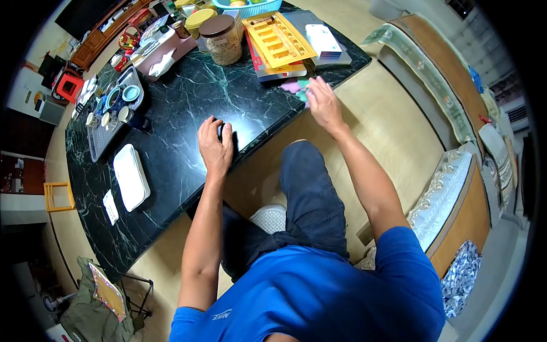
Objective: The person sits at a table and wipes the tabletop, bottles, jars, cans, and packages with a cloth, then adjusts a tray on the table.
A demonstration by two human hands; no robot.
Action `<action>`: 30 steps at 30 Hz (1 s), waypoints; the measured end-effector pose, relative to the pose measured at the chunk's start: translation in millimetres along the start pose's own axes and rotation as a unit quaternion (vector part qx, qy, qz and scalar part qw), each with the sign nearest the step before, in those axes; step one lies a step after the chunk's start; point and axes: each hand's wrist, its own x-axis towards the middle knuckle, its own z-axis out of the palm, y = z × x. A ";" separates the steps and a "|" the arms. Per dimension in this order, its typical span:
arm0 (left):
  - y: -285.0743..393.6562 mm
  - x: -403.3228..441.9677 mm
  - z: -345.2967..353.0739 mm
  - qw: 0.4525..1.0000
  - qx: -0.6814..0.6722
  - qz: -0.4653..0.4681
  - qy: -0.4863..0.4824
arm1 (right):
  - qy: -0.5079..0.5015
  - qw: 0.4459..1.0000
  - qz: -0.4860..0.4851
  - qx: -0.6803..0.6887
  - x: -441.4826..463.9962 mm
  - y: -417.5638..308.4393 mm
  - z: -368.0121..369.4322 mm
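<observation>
My left hand [216,147] rests on the dark green marble table [176,108] near its front edge, thumb and fingers apart, with nothing visible in it. At the table's right edge, my right hand [323,102] is by some pink and green pieces [292,86]. Its fingers partly cover them, and whether it grips one cannot be made out. Just beyond lie a yellow tray [277,39] with slots, resting on a red and yellow box [263,67], and a white box [323,41] on a grey case [345,57].
A brown-lidded jar [222,45] stands at the back. Left of it are a pink box [171,48] and a grey tea tray [102,137] with cups. A white container [131,177] and a white packet [110,207] lie at the left.
</observation>
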 end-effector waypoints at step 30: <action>113.3 124.7 142.5 0.548 -0.622 -0.558 0.020 | -0.007 0.995 0.033 -0.091 10.8 -5.8 1.5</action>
